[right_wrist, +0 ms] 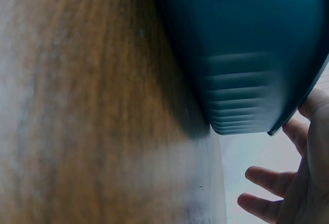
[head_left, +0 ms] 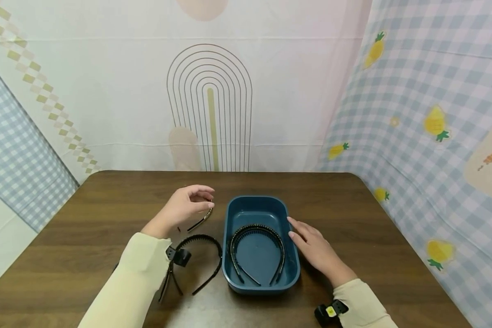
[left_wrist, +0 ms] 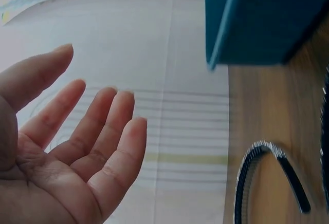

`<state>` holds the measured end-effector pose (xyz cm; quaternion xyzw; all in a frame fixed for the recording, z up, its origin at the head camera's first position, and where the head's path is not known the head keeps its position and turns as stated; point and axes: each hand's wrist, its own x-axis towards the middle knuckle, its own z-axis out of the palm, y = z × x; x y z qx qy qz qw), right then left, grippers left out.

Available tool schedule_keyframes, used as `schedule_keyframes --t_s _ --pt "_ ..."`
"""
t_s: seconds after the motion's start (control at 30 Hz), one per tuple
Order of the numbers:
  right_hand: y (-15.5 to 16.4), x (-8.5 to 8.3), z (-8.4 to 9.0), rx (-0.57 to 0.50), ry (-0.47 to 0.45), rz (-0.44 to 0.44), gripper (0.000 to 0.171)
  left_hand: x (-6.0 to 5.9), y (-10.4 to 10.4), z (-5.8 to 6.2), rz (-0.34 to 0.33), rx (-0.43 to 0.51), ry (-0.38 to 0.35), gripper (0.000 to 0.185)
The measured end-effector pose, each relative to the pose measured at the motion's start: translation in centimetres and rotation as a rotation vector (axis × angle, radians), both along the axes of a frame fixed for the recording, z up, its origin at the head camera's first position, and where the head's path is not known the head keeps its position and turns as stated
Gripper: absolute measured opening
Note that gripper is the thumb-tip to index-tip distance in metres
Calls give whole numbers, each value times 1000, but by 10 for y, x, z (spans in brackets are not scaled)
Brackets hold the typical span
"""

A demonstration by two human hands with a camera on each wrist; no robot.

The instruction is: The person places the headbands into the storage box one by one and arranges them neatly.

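Note:
A blue plastic bin (head_left: 294, 273) stands on the table, with black toothed headbands (head_left: 257, 227) lying in it, apparently more than one. My right hand (head_left: 315, 248) touches the bin's right rim with its fingertips, the other fingers spread loosely in the right wrist view. To the left of the bin, my left hand (head_left: 185, 204) hovers with loosely bent fingers; the left wrist view shows its palm bare. Below that hand lies a shiny headband (left_wrist: 257, 152), partly hidden by it in the head view. Nearer me is a black headband (head_left: 218, 255) beside the bin.
More dark headband ends (head_left: 164, 287) poke out beside my left sleeve, which hides the rest. The brown wooden table (head_left: 373, 255) ends at a patterned white cloth (head_left: 291, 100) behind, and a blue checked cloth (head_left: 406, 159) hangs on the right.

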<state>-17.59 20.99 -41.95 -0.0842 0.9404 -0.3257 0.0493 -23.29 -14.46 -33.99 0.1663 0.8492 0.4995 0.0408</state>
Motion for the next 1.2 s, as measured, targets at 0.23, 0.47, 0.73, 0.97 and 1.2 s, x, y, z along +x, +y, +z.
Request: schedule_keyframes --t_s 0.23,0.47,0.73,0.97,1.2 --pt "0 -1 0 1 -6 1 63 2 -21 -5 0 -66 26 40" --pt "1 -2 0 4 -3 2 63 3 -41 -10 3 -118 32 40" --pt "1 -2 -1 10 -10 -3 63 8 -60 -17 -40 -205 13 38" --pt "1 0 -1 -7 -17 -6 63 11 -80 -25 -71 -290 -14 42" --pt "1 -1 -1 -6 -9 -2 63 16 -100 -30 -73 -357 -55 46"
